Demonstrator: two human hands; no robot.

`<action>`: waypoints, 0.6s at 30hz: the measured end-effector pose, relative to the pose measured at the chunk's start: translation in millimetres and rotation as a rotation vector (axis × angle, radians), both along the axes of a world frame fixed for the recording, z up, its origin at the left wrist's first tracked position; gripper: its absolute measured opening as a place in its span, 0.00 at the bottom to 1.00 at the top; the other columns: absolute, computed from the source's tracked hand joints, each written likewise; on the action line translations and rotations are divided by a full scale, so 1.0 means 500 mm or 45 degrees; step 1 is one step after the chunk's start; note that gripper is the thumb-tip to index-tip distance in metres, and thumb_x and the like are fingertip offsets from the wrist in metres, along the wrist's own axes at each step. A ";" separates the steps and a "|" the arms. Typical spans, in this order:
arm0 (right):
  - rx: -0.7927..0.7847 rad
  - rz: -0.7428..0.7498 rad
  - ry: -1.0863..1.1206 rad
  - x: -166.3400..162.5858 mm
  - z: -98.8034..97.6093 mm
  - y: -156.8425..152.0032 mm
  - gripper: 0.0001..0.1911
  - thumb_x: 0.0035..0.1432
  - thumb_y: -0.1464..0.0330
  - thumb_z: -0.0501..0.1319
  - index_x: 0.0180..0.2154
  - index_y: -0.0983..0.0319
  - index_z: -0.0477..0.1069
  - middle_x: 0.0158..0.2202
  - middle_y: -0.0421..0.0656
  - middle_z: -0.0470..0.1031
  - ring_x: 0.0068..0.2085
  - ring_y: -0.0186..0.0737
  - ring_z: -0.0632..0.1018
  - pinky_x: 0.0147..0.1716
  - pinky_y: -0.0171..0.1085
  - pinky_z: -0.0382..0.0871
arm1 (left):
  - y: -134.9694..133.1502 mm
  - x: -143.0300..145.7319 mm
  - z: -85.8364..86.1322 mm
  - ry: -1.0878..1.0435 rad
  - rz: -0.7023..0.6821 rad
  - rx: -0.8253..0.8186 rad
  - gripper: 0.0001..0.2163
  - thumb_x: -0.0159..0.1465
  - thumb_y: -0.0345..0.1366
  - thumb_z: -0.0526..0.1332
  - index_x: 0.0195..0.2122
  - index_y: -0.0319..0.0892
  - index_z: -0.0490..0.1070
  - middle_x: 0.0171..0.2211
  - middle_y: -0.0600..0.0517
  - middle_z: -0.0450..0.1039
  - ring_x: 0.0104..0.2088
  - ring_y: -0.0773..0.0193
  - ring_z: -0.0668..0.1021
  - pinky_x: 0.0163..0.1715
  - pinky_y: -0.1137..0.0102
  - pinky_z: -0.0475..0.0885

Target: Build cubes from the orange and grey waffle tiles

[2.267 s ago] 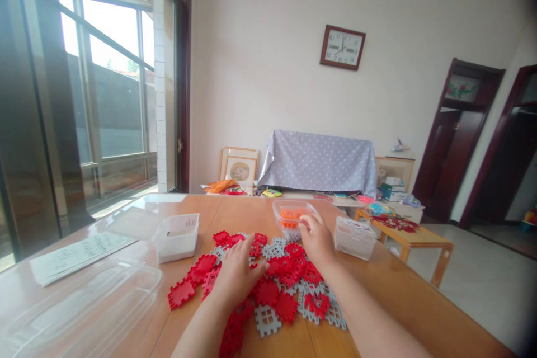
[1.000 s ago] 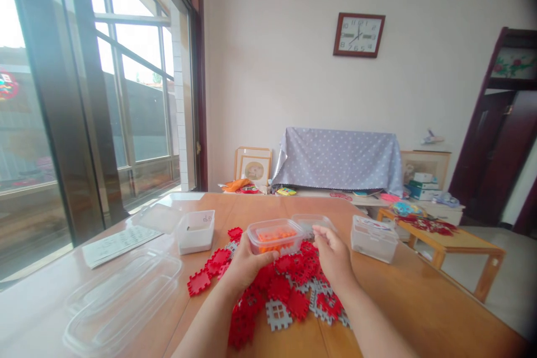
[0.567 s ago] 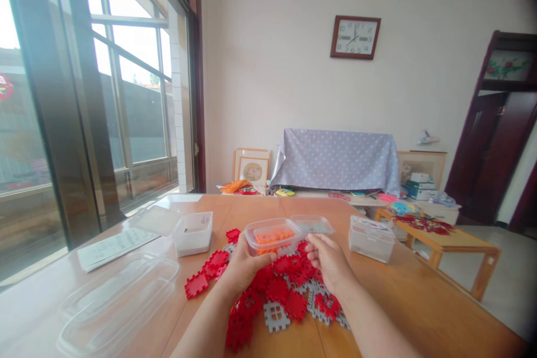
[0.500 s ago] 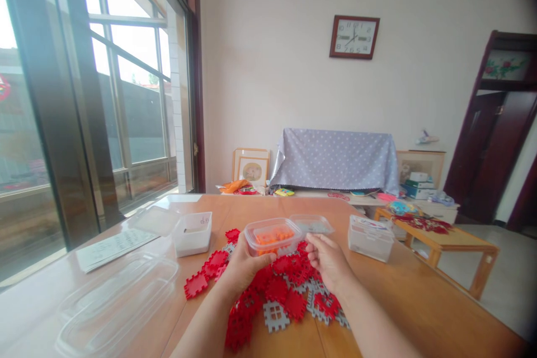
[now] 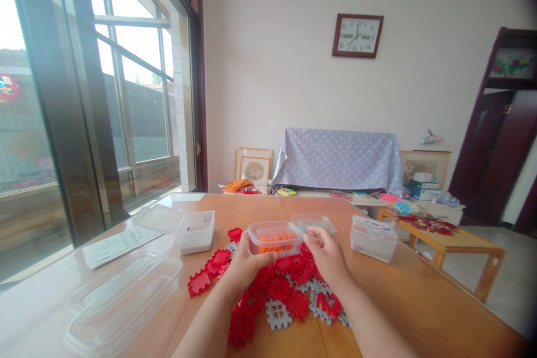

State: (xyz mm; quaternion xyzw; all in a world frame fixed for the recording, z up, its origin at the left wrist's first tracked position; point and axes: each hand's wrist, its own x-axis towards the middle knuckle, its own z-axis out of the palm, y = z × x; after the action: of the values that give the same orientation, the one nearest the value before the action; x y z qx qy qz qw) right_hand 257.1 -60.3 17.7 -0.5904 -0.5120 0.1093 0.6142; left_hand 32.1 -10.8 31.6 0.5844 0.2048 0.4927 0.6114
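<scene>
My left hand [image 5: 245, 268] grips a small clear box of orange pieces [image 5: 274, 238] and holds it a little above a pile of red and grey interlocking tiles [image 5: 289, 291] on the wooden table [image 5: 419, 302]. My right hand [image 5: 328, 260] is curled beside the box's right end, fingertips touching its corner. The box's clear lid [image 5: 314, 222] lies just behind it.
A white tub [image 5: 195, 231] stands left of the pile, a lidded clear box [image 5: 373, 238] to the right. A large clear tray [image 5: 121, 296], a paper sheet [image 5: 115, 243] and a flat lid [image 5: 161, 218] lie at the left. A low table [image 5: 453, 240] stands beyond the right edge.
My left hand left the tile pile and picked up the box of orange pieces, now lidless. My right hand drew back from the box's far side to its right end.
</scene>
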 end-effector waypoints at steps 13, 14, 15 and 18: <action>0.133 0.232 -0.763 -0.027 0.022 -0.023 0.10 0.65 0.61 0.62 0.44 0.51 0.80 0.43 0.42 0.82 0.47 0.46 0.78 0.49 0.45 0.70 | 0.003 -0.007 -0.015 0.059 -0.090 -0.068 0.29 0.49 0.38 0.76 0.52 0.43 0.69 0.51 0.43 0.76 0.52 0.49 0.77 0.53 0.57 0.70; 0.119 0.249 -0.757 -0.026 0.024 -0.023 0.10 0.65 0.60 0.61 0.44 0.51 0.80 0.43 0.41 0.82 0.46 0.45 0.78 0.49 0.45 0.70 | 0.002 -0.008 -0.012 0.071 -0.105 -0.074 0.29 0.49 0.38 0.76 0.52 0.43 0.69 0.51 0.43 0.76 0.52 0.49 0.77 0.53 0.57 0.71; 0.106 0.265 -0.756 -0.025 0.026 -0.025 0.10 0.65 0.60 0.61 0.43 0.50 0.80 0.43 0.41 0.82 0.46 0.45 0.78 0.49 0.44 0.70 | 0.001 -0.009 -0.009 0.082 -0.119 -0.080 0.29 0.49 0.37 0.76 0.52 0.43 0.69 0.51 0.43 0.76 0.52 0.49 0.77 0.53 0.57 0.71; 0.070 0.317 -0.757 -0.024 0.036 -0.031 0.10 0.65 0.59 0.61 0.43 0.50 0.81 0.42 0.41 0.83 0.45 0.45 0.79 0.48 0.44 0.71 | -0.002 -0.011 -0.004 0.089 -0.157 -0.094 0.29 0.49 0.35 0.76 0.52 0.44 0.70 0.52 0.43 0.76 0.52 0.48 0.77 0.53 0.58 0.71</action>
State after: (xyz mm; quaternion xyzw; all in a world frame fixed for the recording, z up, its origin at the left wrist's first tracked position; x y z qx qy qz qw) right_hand 245.2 -75.6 35.5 -0.5126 -0.7399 -0.0074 0.4355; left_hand 26.5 -11.9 29.4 0.5897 0.2080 0.4255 0.6542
